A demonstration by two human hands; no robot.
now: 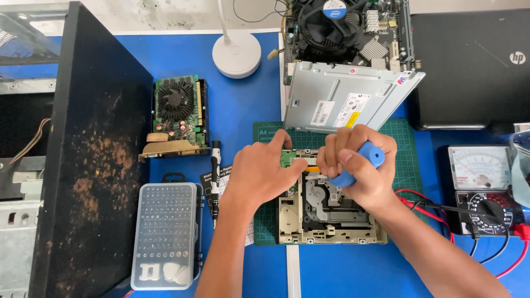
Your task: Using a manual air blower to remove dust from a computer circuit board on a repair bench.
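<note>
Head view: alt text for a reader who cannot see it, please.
Two hands work on an opened optical drive on a green mat: the right hand grips a blue-handled screwdriver, the left hand steadies the drive.

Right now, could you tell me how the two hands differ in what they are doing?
The right hand is a closed fist around a blue tool handle; the left hand holds nothing. The left hand's fingertips press the opened drive at its far edge, while the right hand works above it. Both meet over the drive.
</note>
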